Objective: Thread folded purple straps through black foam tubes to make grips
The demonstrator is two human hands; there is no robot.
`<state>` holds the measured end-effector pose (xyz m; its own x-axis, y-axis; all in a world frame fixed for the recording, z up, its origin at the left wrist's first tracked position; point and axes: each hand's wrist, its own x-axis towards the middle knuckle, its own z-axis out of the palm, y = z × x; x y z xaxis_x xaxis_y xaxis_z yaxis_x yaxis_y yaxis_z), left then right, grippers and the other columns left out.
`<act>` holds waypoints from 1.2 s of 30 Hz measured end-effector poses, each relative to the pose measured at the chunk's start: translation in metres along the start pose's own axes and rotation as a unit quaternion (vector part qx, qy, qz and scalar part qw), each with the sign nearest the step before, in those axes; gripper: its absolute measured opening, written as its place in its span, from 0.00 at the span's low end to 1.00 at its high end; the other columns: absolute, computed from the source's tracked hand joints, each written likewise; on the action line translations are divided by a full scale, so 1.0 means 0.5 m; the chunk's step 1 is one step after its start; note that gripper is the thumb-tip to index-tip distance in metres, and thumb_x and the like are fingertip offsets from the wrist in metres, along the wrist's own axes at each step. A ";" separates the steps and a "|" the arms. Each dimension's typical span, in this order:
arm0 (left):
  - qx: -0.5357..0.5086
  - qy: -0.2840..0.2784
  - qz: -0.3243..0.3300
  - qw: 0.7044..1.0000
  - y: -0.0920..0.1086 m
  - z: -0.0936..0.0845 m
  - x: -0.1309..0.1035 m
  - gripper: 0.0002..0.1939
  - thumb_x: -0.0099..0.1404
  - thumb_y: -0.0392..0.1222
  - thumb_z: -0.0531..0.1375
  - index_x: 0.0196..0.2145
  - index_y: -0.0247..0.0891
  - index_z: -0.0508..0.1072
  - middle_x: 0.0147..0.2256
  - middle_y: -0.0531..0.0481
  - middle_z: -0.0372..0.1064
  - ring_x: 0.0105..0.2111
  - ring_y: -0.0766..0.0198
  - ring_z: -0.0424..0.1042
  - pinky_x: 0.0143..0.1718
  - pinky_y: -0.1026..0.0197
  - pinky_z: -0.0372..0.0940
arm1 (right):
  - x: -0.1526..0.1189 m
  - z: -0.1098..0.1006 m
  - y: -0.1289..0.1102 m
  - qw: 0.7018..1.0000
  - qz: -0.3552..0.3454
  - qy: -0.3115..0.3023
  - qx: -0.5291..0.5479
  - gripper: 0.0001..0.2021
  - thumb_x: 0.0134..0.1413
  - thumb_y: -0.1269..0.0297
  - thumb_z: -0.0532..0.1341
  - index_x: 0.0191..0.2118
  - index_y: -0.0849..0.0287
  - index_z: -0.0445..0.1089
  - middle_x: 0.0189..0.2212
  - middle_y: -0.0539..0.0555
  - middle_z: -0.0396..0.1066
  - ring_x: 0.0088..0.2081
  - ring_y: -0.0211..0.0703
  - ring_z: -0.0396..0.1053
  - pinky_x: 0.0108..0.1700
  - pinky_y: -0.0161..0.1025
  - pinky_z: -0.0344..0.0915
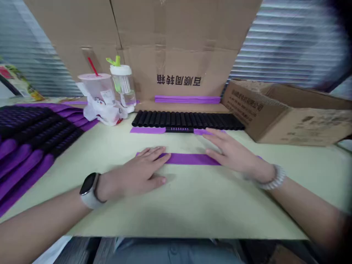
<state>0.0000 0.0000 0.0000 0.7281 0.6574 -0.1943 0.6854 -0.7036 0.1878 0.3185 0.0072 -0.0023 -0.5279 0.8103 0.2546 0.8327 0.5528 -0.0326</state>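
The flat purple strip [192,159] lies near the middle of the bench [178,212], under the 2 hands. It is long and thin. Its long side runs from left to right, in line with the near edge of the bench, so 1 end points to the left edge and 1 to the right edge. The left hand [140,170] is flat, with its fingers on the left end of the strip. The right hand [233,152] is open, its fingers a bit apart, and covers part of the right side; it is blurry, so I cannot tell how much of it touches. The 2 hands are well apart, and bare purple shows between them. Just past the strip, toward the far edge, is a purple and black band [148,130], with a row of black rolls [188,120] right behind it.
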 end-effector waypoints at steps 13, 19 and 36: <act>-0.052 0.238 -0.001 0.970 0.001 0.007 0.014 0.13 0.63 0.39 0.57 0.44 0.34 0.74 0.41 0.43 0.69 0.44 0.54 0.69 0.50 0.48 0.64 | 0.005 -0.016 -0.066 0.992 -0.094 -0.032 0.075 0.07 0.59 0.66 0.59 0.37 0.58 0.75 0.44 0.56 0.72 0.47 0.48 0.69 0.55 0.51 0.61; -0.068 0.238 0.043 0.968 0.024 0.026 0.027 0.11 0.66 0.38 0.56 0.44 0.35 0.74 0.39 0.45 0.70 0.42 0.58 0.68 0.47 0.53 0.65 | 0.007 -0.013 -0.101 0.986 -0.056 -0.045 0.148 0.07 0.61 0.67 0.58 0.40 0.59 0.73 0.36 0.54 0.70 0.38 0.42 0.68 0.43 0.41 0.66; -0.077 0.177 0.038 0.981 0.061 0.006 0.063 0.08 0.65 0.42 0.58 0.38 0.38 0.76 0.33 0.47 0.68 0.35 0.59 0.68 0.41 0.55 0.64 | 0.019 0.003 -0.140 0.982 -0.032 -0.074 0.172 0.07 0.60 0.69 0.59 0.41 0.60 0.74 0.35 0.54 0.67 0.39 0.43 0.65 0.45 0.42 0.64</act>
<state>0.0436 -0.0014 -0.0032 0.7177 0.6760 0.1669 0.6030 -0.7233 0.3366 0.2548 -0.0235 0.0008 -0.6164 0.7776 0.1240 0.7056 0.6153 -0.3515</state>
